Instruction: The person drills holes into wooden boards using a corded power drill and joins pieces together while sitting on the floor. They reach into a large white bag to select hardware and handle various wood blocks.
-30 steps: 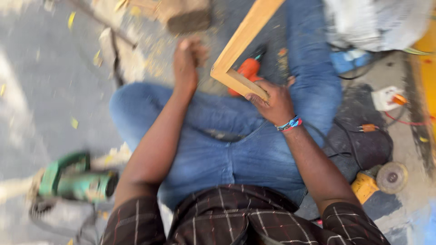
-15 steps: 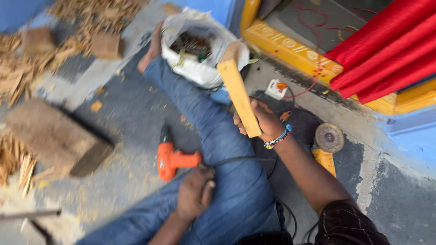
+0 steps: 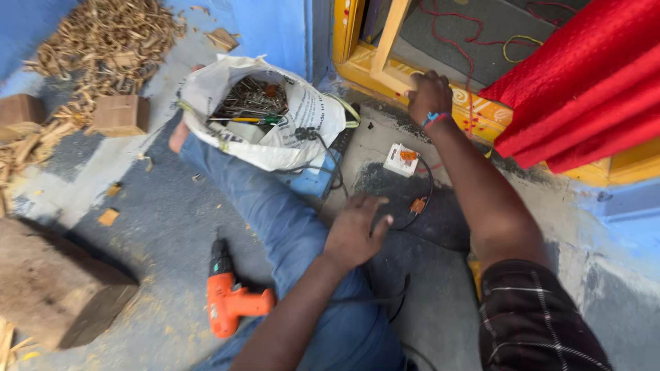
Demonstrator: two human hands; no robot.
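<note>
Right hand [image 3: 427,95] grasps the far wooden strip [image 3: 390,36]; left hand [image 3: 355,230], fingers loose, rests on the near knee [image 3: 313,237] beside a black cable [image 3: 421,199].

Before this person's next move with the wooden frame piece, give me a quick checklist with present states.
1. Right hand closed on the wooden frame piece: ok.
2. Left hand free, resting on the knee, holding nothing: ok.
3. Orange drill lying on the floor, clear of both hands: ok.
4. Black cable clear of the right arm: not ok, it runs right under the forearm.
5. White socket box switched off: cannot tell.
6. White bag of tools upright, open: ok.
</note>
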